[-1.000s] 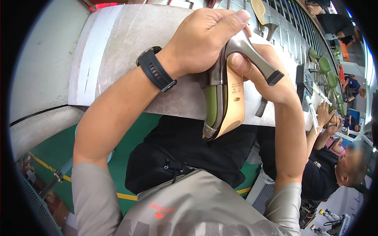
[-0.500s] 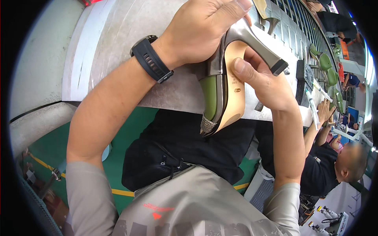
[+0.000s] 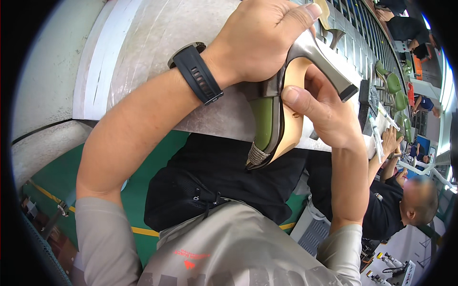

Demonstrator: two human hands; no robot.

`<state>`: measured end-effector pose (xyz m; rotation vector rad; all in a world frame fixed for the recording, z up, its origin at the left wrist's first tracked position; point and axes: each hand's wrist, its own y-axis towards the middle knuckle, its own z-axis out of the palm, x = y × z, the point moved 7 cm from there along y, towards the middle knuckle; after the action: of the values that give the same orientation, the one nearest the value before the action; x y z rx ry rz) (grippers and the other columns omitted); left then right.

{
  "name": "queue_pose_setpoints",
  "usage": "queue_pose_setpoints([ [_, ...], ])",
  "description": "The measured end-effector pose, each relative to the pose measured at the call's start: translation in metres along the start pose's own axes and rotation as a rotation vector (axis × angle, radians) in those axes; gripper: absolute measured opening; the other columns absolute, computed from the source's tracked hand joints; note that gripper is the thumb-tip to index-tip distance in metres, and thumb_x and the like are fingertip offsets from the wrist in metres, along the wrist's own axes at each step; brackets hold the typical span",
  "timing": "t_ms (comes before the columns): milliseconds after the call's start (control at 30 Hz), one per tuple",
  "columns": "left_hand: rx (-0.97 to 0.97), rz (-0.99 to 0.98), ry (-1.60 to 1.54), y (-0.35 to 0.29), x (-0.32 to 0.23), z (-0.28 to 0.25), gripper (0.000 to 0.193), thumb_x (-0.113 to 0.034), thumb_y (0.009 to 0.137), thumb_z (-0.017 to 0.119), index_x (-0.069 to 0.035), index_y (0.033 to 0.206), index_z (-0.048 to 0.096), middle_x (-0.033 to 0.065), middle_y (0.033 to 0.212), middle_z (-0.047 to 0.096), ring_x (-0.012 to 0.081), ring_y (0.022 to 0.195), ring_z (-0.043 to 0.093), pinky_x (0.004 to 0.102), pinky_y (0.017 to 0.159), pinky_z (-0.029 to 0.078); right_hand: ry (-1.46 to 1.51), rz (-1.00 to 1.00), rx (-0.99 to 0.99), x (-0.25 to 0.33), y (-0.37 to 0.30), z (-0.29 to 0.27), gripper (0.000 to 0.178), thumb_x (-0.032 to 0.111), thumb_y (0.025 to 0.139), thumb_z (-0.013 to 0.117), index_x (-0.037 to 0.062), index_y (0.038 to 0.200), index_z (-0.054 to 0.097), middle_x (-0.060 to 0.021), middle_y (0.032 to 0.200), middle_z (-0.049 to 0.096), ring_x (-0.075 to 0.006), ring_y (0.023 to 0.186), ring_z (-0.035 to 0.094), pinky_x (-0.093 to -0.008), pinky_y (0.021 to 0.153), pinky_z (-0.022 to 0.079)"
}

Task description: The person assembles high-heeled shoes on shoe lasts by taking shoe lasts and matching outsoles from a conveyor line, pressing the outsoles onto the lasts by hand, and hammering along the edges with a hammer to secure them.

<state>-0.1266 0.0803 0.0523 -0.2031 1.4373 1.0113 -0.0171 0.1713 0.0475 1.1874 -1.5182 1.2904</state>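
Observation:
A high-heeled shoe [image 3: 265, 119] is held on its side over the near edge of the worktable, toe pointing toward me. It has a green forepart, a glittery stone-like band at the toe, a tan sole and a dark metallic heel whose tip points right. My left hand [image 3: 260, 45], with a black watch on the wrist, is closed around the back of the shoe; its fingers on the far side are hidden. On the right, my right hand [image 3: 329, 112] grips the middle, thumb pressed on the sole and fingers partly hidden behind the heel.
Beyond my hands lies another heeled shoe [image 3: 334, 34] beside a slatted conveyor [image 3: 369, 35]. Several green shoes [image 3: 393, 83] stand at the right. A dark block [image 3: 365, 100] and slim white tubes [image 3: 377, 136] lie nearer. A co-worker [image 3: 393, 205] in black sits to my right.
Both hands and the shoe have shifted a little to the right and toward me. My right thumb has slid along the sole toward the toe, covering most of the printed mark.

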Motion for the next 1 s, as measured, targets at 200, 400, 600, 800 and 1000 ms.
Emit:
queue_pose_setpoints([
  [200, 0.046, -0.019, 0.123, 0.007, 0.007, 0.002, 0.047, -0.034, 0.112, 0.051, 0.005, 0.095, 0.071, 0.0093, 0.08, 0.071, 0.0111, 0.077, 0.062, 0.0298, 0.072, 0.051, -0.333, -0.115, -0.234, 0.017, 0.013, -0.016, 0.038, 0.035, 0.093, 0.081, -0.0018, 0.091, 0.072, -0.0007, 0.072, 0.065, -0.0065, 0.066, 0.058, -0.0255, 0.058, 0.047],
  [400, 0.092, -0.061, -0.039, 0.003, 0.009, 0.007, 0.051, -0.038, 0.114, 0.047, 0.003, 0.096, 0.071, 0.0057, 0.086, 0.071, 0.0112, 0.081, 0.061, 0.0285, 0.078, 0.051, -0.077, -0.062, -0.244, -0.003, -0.002, -0.022, 0.048, 0.035, 0.092, 0.081, -0.0051, 0.116, 0.069, -0.0067, 0.101, 0.072, -0.0128, 0.095, 0.066, -0.0311, 0.085, 0.052],
  [600, 0.082, -0.142, 0.064, 0.005, 0.013, 0.005, 0.051, -0.038, 0.114, 0.047, 0.003, 0.097, 0.071, 0.0056, 0.087, 0.07, 0.0106, 0.083, 0.06, 0.0275, 0.08, 0.05, -0.046, -0.028, -0.068, -0.005, -0.034, 0.002, 0.083, 0.036, 0.081, 0.088, -0.0073, 0.143, 0.054, -0.0136, 0.125, 0.069, -0.0199, 0.115, 0.066, -0.0394, 0.105, 0.051],
  [800, 0.142, -0.045, -0.034, 0.009, 0.019, 0.002, 0.046, -0.04, 0.111, 0.055, 0.002, 0.102, 0.07, 0.005, 0.089, 0.07, 0.0107, 0.083, 0.06, 0.0277, 0.079, 0.05, -0.229, -0.1, -0.166, 0.016, 0.003, -0.001, 0.043, 0.031, 0.089, 0.083, -0.0028, 0.113, 0.071, -0.0077, 0.092, 0.074, -0.0113, 0.082, 0.068, -0.0296, 0.074, 0.057],
  [1000, 0.106, 0.127, 0.461, -0.014, -0.013, -0.047, 0.046, -0.044, 0.102, 0.067, 0.0, 0.117, 0.066, 0.005, 0.102, 0.068, 0.0101, 0.091, 0.065, 0.0269, 0.082, 0.053, -0.605, -0.347, -0.286, 0.034, -0.007, -0.004, 0.062, 0.046, 0.079, 0.089, -0.0033, 0.114, 0.074, -0.0154, 0.088, 0.077, -0.0284, 0.081, 0.076, -0.037, 0.075, 0.059],
])
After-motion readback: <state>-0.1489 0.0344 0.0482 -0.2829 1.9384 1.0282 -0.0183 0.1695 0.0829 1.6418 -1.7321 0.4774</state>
